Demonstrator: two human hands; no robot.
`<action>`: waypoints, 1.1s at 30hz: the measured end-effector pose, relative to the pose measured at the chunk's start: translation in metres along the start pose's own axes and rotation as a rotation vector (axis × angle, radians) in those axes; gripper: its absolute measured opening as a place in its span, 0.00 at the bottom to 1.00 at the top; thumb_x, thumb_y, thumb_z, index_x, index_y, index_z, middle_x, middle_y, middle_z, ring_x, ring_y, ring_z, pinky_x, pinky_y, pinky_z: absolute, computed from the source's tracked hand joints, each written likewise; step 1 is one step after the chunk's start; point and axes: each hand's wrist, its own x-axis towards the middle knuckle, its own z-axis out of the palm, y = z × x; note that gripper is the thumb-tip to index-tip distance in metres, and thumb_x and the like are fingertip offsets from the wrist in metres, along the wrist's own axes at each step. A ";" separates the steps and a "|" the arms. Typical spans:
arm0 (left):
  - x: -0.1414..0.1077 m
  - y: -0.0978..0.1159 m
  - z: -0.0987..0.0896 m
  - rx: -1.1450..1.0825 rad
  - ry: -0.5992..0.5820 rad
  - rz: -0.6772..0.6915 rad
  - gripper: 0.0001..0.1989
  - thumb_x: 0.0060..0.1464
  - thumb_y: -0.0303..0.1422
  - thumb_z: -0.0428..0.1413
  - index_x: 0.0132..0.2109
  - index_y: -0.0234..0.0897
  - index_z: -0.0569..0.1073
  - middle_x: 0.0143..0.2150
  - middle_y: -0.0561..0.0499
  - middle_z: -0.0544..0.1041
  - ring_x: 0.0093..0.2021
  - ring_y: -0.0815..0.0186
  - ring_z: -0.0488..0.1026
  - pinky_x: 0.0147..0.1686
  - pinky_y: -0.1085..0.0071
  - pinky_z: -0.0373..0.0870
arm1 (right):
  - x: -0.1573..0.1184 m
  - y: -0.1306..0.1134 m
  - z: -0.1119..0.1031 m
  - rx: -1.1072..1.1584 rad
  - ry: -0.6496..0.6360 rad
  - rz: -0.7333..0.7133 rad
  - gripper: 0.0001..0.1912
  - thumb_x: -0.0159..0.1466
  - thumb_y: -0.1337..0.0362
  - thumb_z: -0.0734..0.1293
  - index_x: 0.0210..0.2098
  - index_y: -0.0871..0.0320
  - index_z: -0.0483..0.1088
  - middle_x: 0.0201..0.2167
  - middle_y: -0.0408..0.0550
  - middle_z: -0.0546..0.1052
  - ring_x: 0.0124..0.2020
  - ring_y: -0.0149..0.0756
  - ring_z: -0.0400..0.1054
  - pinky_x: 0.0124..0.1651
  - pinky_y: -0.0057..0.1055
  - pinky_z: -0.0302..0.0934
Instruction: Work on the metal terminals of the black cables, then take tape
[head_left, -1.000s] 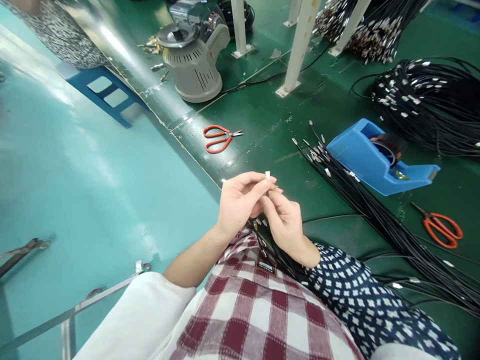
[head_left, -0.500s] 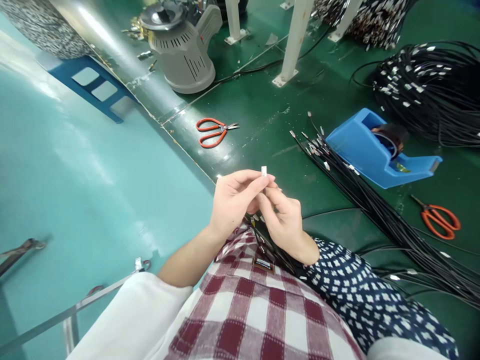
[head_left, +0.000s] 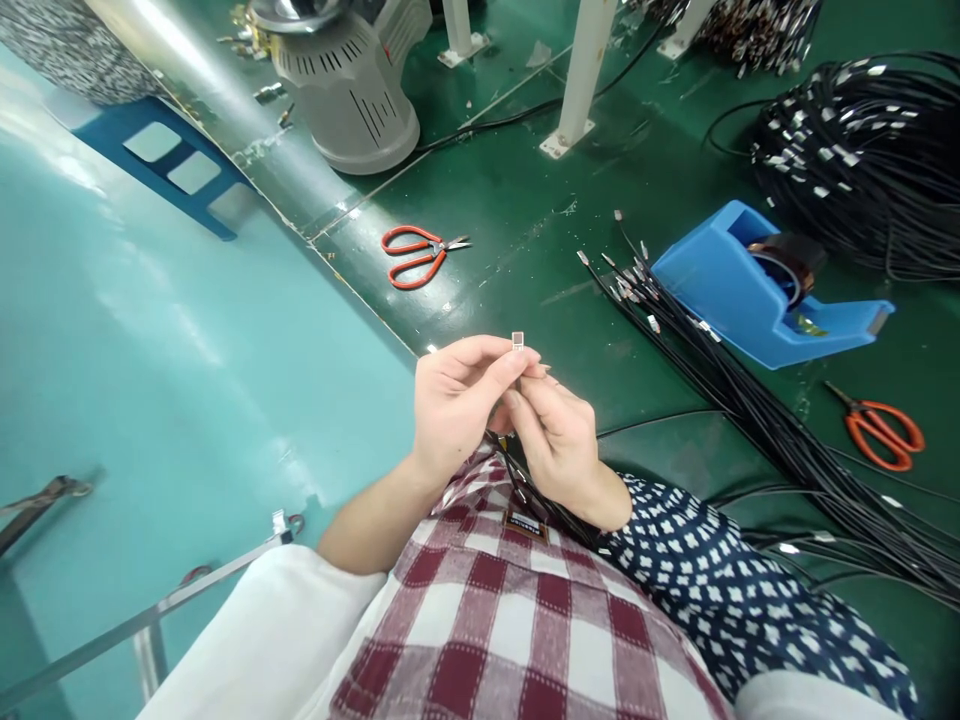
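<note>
My left hand [head_left: 454, 405] pinches a small white-framed connector [head_left: 517, 341] between thumb and forefinger, and its tip sticks up past the fingers. Close against it, my right hand [head_left: 559, 440] is closed with thumb and fingers pressed together, seemingly on the cable just below the connector; the fingers hide most of that cable. Black cables [head_left: 519, 480] with small white tags hang below both hands, over the checked apron [head_left: 480, 600].
Red-handled snips [head_left: 420, 257] lie beyond my hands. To the right are a bundle of black cables [head_left: 750, 400], a blue tape dispenser [head_left: 731, 285], orange-handled scissors [head_left: 881, 435] and a large cable coil [head_left: 832, 150]. A grey machine [head_left: 360, 110] stands at the back.
The connector has turned, so a dark square face within its white frame shows where plain white was. Both hands sit slightly further left, along with a small shift of the whole view.
</note>
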 end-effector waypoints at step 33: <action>0.010 -0.001 0.000 -0.007 -0.095 -0.150 0.11 0.52 0.40 0.66 0.35 0.36 0.82 0.32 0.46 0.83 0.21 0.70 0.73 0.13 0.79 0.62 | 0.002 0.002 -0.003 0.078 0.005 0.151 0.11 0.71 0.67 0.60 0.32 0.56 0.67 0.25 0.43 0.74 0.28 0.31 0.69 0.36 0.29 0.66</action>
